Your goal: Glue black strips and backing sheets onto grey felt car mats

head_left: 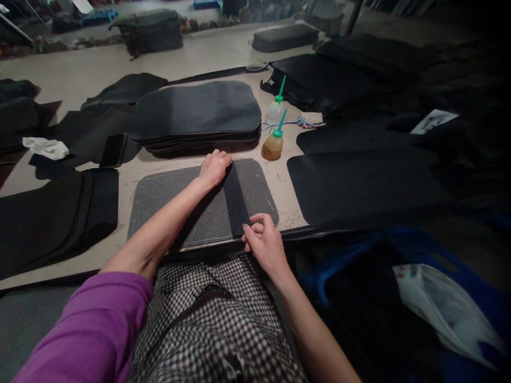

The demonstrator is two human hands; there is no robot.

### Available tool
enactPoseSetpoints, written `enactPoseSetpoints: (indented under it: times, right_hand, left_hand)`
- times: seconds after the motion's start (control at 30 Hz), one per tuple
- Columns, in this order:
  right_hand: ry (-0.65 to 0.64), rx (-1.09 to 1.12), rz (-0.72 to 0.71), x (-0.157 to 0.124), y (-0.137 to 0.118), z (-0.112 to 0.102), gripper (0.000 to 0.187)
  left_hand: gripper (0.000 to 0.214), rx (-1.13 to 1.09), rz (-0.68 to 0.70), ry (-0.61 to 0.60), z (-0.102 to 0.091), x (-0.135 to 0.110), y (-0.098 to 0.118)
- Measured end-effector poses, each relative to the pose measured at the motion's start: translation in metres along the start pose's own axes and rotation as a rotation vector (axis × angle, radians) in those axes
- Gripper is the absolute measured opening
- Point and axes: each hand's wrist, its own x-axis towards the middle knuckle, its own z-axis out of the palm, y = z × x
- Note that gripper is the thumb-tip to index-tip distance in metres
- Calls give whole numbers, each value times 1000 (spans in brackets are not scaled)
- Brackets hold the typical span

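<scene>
While left hand (216,168) touches far end, strip (236,199) meets right fingers (251,235).

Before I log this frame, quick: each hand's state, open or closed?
Left hand: curled at the far end of the black strip; grip unclear.
Right hand: half-closed at its near end; pinch unclear.

Workshop: long worktable (215,58), stacked black panels (195,114), green-nozzled bottles (272,147).

From the wearer's head, above the bench's near edge (291,224), the sole camera is facing forward and down, catching the left hand (215,168) and right hand (264,242) at close range, the lap (207,330) even nearer.
</scene>
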Motion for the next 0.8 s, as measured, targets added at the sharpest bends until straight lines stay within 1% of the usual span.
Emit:
enactPoseSetpoints:
  times: [0.13, 0.23, 0.33, 0.47, 0.57, 0.67, 0.8]
  right_hand:
    - [-4, -86, -26, 0, -1, 3, 21]
    - [15, -231, -74, 0, -2, 6, 19]
    - [27, -437, -126, 1, -3, 10, 18]
    - [14, -797, -136, -1, -10, 13, 12]
    - [-25, -1002, -240, -6, -20, 12, 14]
    - [-89, -1101, -332, -10, -31, 7, 15]
    - [-105, -1133, -380, -16, -41, 1, 16]
  left_hand:
    - [35, 28, 31, 5, -4, -11, 3]
    - [33, 11, 36, 16, -8, -20, 4]
    - [30, -5, 20, 25, -9, -25, 5]
    - [30, -46, 44, 9, -8, -27, -1]
    - [30, -68, 62, 11, -7, -25, -5]
    - [28, -97, 62, 50, -4, -19, -5]
    - [18, -138, 9, 105, -2, -13, -1]
